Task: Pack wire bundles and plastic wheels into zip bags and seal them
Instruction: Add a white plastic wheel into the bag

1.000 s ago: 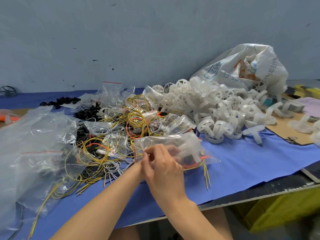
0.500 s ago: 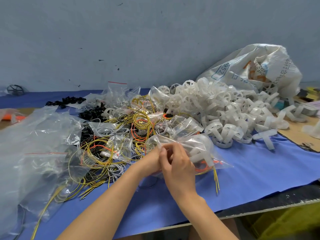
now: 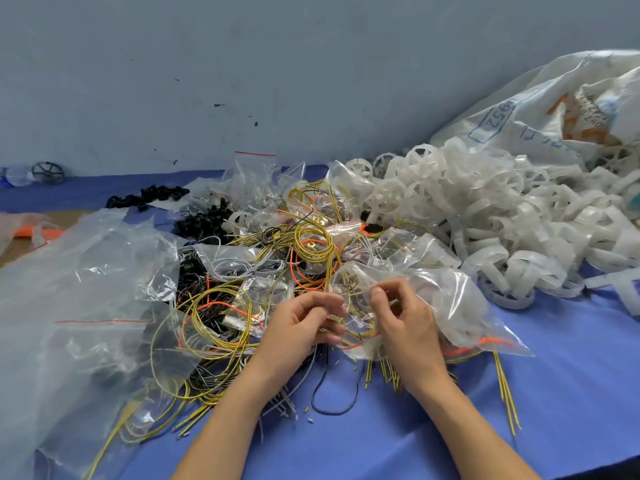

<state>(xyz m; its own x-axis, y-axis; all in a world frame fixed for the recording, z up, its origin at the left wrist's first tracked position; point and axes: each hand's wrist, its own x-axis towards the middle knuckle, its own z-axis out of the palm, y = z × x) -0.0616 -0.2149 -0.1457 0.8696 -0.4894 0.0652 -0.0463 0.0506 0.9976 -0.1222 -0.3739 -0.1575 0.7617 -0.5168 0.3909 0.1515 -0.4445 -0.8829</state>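
Two hands met in the middle of the head view, both busy on one zip bag. The left hand had its fingers curled in, pinching the bag's near-left edge together with a few yellow strands. The right hand pinched the crumpled film just beside it, thumb against forefinger. That close pairing looked like a grip for working the bag's opening. Whether the strip was pressed shut I could not tell, as the plastic was too crumpled.

Inside the bag, a white wheel shape showed through the film, with coils of yellow and orange wire beside it. Some yellow wire ends stuck out from under the bag's lower right edge onto the blue cloth. My read was that the sealing was not finished. Those tails would want tucking in first, or the zip would snag on them.

Supplies sat within reach, and sensibly so. The pile of plastic wheels spilled from a woven sack at the right, just behind the bag. Loose wire bundles lay tangled just beside the left hand. Empty bags with red-lined tops were heaped at far left. A clump of small black parts lay back near the wall, well apart from the work.
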